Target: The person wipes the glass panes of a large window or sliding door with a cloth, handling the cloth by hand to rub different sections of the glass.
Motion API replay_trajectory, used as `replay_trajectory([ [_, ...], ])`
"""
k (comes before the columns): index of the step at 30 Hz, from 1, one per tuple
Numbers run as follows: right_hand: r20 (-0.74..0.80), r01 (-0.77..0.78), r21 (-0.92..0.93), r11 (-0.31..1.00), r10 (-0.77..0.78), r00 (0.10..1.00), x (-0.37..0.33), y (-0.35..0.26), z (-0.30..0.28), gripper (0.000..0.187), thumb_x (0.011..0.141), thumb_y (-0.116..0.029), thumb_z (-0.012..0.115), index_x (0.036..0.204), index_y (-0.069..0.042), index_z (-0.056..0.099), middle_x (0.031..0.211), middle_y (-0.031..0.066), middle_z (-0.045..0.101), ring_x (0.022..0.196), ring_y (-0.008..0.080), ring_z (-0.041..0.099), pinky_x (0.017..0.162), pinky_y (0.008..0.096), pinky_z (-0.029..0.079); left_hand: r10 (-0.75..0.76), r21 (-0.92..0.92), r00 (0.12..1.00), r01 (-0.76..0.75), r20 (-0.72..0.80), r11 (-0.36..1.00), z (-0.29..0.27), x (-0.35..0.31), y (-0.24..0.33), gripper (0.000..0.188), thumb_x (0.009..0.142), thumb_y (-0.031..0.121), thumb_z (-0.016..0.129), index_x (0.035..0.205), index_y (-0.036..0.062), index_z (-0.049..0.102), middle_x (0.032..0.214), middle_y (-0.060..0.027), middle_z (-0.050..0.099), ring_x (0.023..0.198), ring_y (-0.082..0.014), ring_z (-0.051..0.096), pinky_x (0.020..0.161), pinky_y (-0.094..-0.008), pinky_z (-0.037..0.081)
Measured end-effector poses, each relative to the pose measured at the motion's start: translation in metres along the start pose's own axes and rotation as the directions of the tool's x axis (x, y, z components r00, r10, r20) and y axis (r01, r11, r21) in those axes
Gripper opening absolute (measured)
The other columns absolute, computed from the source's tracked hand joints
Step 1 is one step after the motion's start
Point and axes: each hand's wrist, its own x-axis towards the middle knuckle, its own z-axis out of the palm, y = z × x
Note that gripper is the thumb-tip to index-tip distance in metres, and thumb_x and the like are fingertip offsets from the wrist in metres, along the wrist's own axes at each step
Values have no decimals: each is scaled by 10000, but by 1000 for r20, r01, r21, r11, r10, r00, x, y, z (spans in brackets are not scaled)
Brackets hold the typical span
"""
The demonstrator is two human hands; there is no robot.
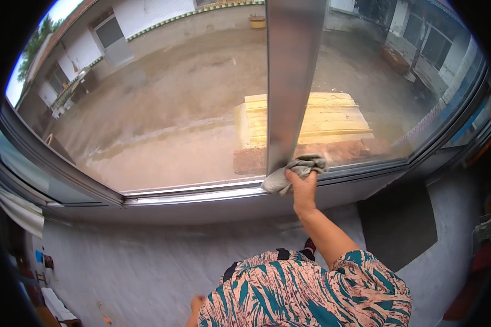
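My right hand (305, 188) grips a crumpled grey cloth (281, 181) and presses it to the foot of the upright metal window post (292, 65), where the post meets the lower frame. Part of the cloth bunches up above my thumb, and part hangs over the sill. To the left runs the shiny bottom track (202, 196) of the window. Low at my left side, only a bit of my left hand (197, 303) shows beside the patterned shirt; its fingers are hidden.
Through the panes, a yellow ridged panel (333, 117) lies over bricks in a courtyard. A dark mat (401, 223) covers part of the grey floor at right. White cloth (22, 212) hangs at far left, and an orange item (107, 320) lies on the floor.
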Motion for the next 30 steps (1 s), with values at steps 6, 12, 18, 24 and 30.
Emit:
replay_trajectory([
  [6, 261, 773, -454, 444, -763, 591, 32, -98, -11, 473, 759, -118, 737, 1127, 9, 470, 1077, 154, 573, 989, 276, 577, 901, 356, 439, -413, -123, 908, 419, 72, 900, 71, -10, -83, 314, 810, 270, 638, 986, 10, 645, 834, -159, 670, 718, -292, 641, 669, -402, 516],
  [12, 372, 879, -463, -115, -925, 75, 102, -236, 46, 479, 741, -255, 770, 1101, -32, 545, 1025, 175, 615, 933, 355, 612, 806, 390, 482, -243, -510, 970, 207, -5, 835, 145, 46, -91, 290, 831, 244, 618, 995, 6, 633, 774, -132, 661, 625, -257, 626, 619, -385, 515],
  [18, 400, 661, -630, -408, -900, -174, 98, -288, 87, 390, 715, -248, 709, 1011, -49, 550, 960, 131, 586, 870, 322, 570, 726, 429, 473, 275, -397, 948, -317, -161, 861, 28, 56, 156, 238, 869, 137, 589, 1074, 19, 611, 976, -135, 640, 883, -218, 639, 793, -307, 503],
  [24, 432, 784, -590, -194, -896, 104, 69, -179, 57, 604, 684, -268, 739, 1195, -30, 522, 1063, 223, 575, 929, 430, 580, 778, 472, 495, 667, -450, 704, -692, -244, 565, -75, 42, 313, 198, 890, 63, 557, 1074, 22, 617, 972, -123, 628, 876, -208, 639, 777, -297, 504],
  [30, 503, 790, -613, -26, -784, 364, 33, -32, -24, 479, 739, -271, 711, 1127, -31, 563, 1073, 193, 557, 910, 392, 587, 755, 436, 501, 789, -516, 585, -742, -187, 428, -73, 43, 388, 199, 892, 65, 559, 1072, 22, 631, 961, -111, 635, 834, -194, 636, 741, -286, 507],
])
